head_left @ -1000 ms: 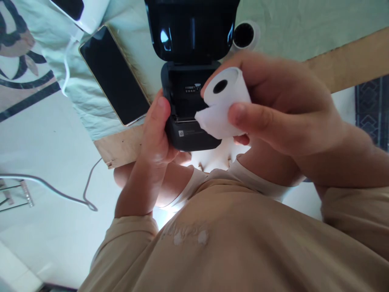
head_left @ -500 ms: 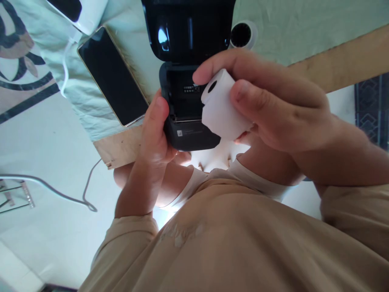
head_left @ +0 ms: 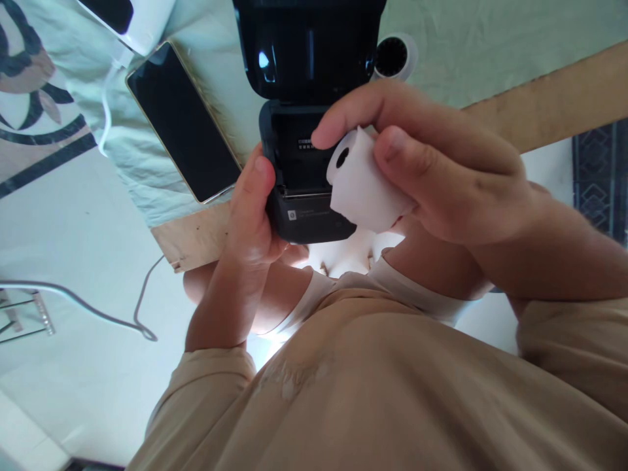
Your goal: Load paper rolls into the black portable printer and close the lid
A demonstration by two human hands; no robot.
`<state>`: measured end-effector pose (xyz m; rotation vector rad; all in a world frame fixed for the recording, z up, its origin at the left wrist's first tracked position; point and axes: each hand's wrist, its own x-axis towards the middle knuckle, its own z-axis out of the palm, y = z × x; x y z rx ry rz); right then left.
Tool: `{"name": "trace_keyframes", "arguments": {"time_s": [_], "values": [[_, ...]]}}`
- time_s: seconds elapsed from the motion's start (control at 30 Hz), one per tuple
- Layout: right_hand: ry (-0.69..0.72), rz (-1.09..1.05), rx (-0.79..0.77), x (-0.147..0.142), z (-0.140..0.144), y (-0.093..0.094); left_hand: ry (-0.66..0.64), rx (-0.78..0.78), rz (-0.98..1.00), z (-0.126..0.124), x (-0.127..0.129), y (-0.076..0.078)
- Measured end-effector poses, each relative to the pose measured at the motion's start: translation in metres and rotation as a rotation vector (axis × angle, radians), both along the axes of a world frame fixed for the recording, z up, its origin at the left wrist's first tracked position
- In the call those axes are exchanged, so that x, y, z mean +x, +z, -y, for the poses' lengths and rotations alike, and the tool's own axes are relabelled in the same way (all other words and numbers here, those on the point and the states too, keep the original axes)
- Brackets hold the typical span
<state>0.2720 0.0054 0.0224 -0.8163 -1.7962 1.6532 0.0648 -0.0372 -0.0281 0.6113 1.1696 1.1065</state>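
Observation:
A small black printer [head_left: 314,226] is gripped at its left side by my left hand [head_left: 252,209], thumb on the rim and the other fingers hidden beneath. Its glossy lid [head_left: 314,49] is flipped up and away from me, so the dark inner bay with a printed label shows. My right hand [head_left: 441,176] holds a white paper roll [head_left: 367,183] between thumb and fingers, tilted, with its dark core hole facing the bay. A loose paper end hangs from the roll. The roll is over the right part of the printer, and whether they touch is unclear.
A phone [head_left: 184,124] lies on the green cloth [head_left: 490,46] to the left, by a white device [head_left: 142,23] with a cable. Behind my right hand stands a white cylinder with a dark top [head_left: 392,57]. A wooden edge [head_left: 549,98] borders the cloth.
The paper roll has turned slightly and shifted a little right and toward me in my right hand. The printer and lid have moved slightly right; my left hand keeps its grip.

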Motion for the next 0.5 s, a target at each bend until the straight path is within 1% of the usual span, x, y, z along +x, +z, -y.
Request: {"name": "trace_keyframes", "arguments": {"time_s": [0.1,0.2,0.27,0.4,0.5], "values": [[-0.059,-0.001,-0.037,-0.0002,0.0,0.0,0.048,0.041,-0.024,-0.0004,0.002,-0.0009],[-0.104,-0.018,-0.065,-0.0013,0.0018,-0.0009,0.045,0.059,-0.029,-0.0003,0.0028,-0.0023],[-0.102,-0.03,-0.067,-0.0014,0.0026,-0.001,0.035,0.064,-0.015,-0.0002,0.0028,-0.0028],[-0.073,-0.018,-0.125,0.0008,0.0015,0.0032,0.047,0.063,-0.027,-0.0006,0.0032,-0.0021],[-0.051,-0.09,-0.188,0.0019,0.001,0.0084,0.036,0.048,-0.066,-0.0011,0.0024,-0.0026]]}}
